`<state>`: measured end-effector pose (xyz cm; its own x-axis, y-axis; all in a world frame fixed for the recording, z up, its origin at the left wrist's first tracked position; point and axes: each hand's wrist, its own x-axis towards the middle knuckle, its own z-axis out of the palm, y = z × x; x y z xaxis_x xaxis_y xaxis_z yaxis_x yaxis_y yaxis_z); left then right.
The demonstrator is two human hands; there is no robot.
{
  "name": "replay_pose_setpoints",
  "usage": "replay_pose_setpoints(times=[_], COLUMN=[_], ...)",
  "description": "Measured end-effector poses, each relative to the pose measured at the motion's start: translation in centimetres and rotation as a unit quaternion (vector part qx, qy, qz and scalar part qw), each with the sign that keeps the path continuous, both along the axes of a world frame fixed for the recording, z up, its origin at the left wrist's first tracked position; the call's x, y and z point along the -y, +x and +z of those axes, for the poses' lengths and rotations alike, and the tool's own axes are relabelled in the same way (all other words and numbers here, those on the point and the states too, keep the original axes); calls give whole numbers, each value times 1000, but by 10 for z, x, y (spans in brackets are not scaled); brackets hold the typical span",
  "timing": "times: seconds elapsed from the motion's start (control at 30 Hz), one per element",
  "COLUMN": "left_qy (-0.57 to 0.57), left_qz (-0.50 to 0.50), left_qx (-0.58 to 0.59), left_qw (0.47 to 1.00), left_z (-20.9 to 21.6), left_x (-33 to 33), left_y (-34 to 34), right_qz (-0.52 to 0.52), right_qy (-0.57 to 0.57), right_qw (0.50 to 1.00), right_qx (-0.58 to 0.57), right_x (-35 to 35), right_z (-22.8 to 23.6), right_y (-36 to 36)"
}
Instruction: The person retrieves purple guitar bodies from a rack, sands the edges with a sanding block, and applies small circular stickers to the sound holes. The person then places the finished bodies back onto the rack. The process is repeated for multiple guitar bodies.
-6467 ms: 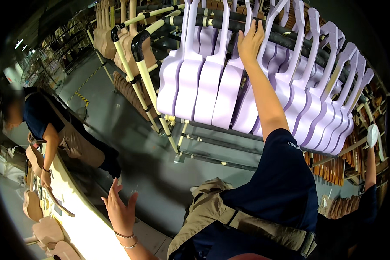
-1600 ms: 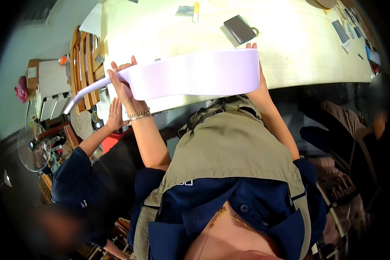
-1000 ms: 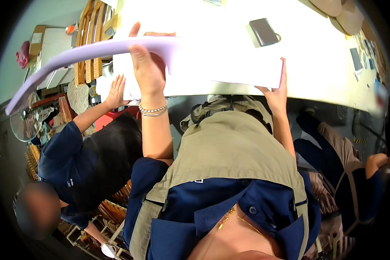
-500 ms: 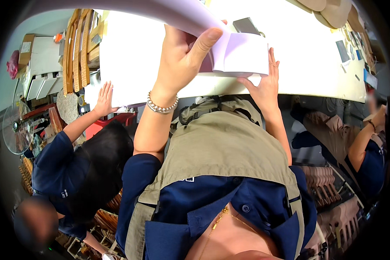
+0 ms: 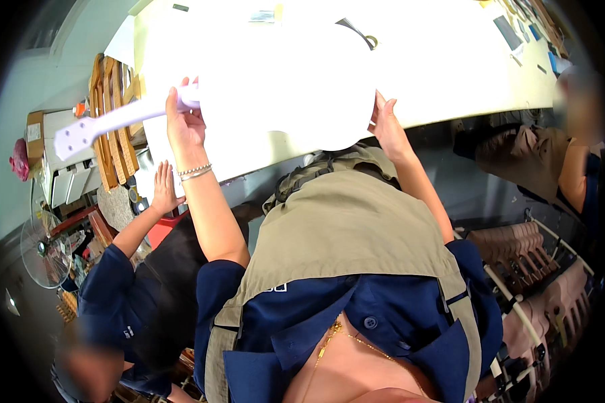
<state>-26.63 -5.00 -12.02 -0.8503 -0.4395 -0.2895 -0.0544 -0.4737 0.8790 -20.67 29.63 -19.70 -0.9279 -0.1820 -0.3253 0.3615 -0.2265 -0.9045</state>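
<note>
A pale lilac-white ukulele (image 5: pixel 133 113) is held over the worktable (image 5: pixel 450 94), its neck pointing left and its pegless headstock showing several dark holes. Glare washes out the body, so much of its outline merges with the bright tabletop. My left hand (image 5: pixel 187 127) is closed around the neck close to the body. At the body's right end, my right hand (image 5: pixel 391 127) grips the rim, with its fingers partly hidden at the edge. Beyond the body, a dark curved strip (image 5: pixel 353 32) lies on the table beside a small ring (image 5: pixel 372 42).
A co-worker's hand (image 5: pixel 165 189) rests on the table's left corner. Wooden slats (image 5: pixel 107 127) stand behind it, near a fan (image 5: pixel 46 248). Another person (image 5: pixel 571 161) is at the right. A rack of brown instrument parts (image 5: pixel 517 245) stands at lower right.
The ukulele has turned from a steep tilt, neck close to my view, to a flatter pose with the neck leftward. My left hand has moved left and down; my right hand has shifted slightly left.
</note>
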Motion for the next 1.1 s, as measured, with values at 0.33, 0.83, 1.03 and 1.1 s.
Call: replay_pose_setpoints(times=[0.33,0.83,1.03,1.1], left_qy=[35,-80,-52,-106], left_qz=[38,-45,-44,-55], left_qx=[70,-45,-121,-76], left_qw=[996,995,990,990], left_z=[-28,39,48,55], left_x=[14,-47,-45,-50], left_y=[20,39,43,44], right_qz=[23,-86,-19,-59], right_qy=[45,-114,-1,1], right_qw=[999,990,998,998], right_qx=[0,16,-55,-4], right_x=[4,-3,-23,-18], right_z=[31,-20,-32,-7], right_y=[4,6,13,16])
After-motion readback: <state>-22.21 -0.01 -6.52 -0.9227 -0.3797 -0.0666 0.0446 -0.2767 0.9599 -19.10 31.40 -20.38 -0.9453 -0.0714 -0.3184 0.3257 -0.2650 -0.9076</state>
